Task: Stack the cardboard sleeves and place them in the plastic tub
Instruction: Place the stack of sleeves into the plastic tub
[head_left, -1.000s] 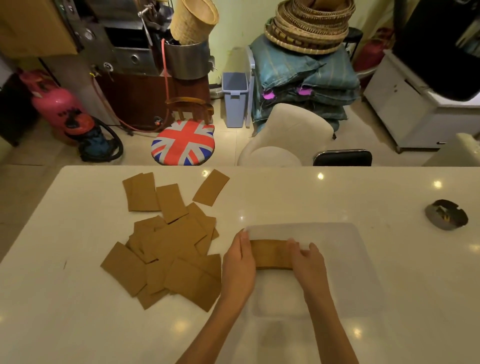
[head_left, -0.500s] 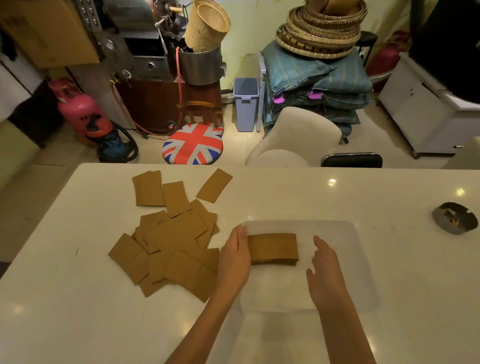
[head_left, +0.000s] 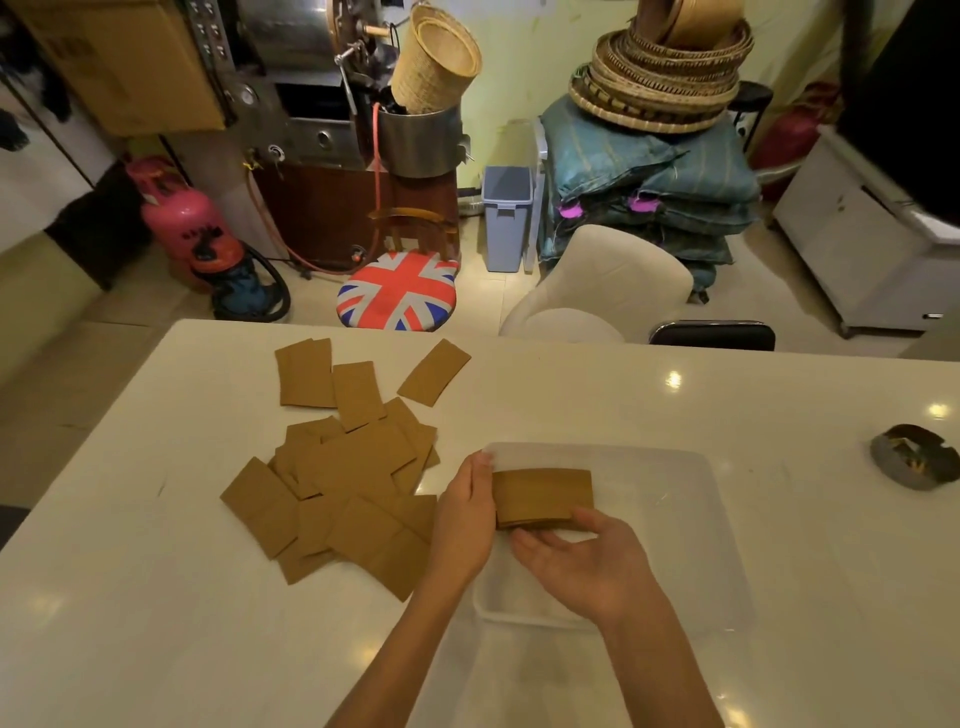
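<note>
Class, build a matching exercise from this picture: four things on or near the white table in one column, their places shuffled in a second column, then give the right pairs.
Things
1. stack of sleeves
2. loose sleeves
3. ashtray
4. flag stool

Places
A. on the floor beyond the table
B. far right of the table
C. inside the plastic tub
D. scattered left of the tub

Pairs: 1-C, 2-D, 3-B, 4-A

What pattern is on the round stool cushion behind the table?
A Union Jack in red, white and blue on the stool cushion, seen in the head view.
</note>
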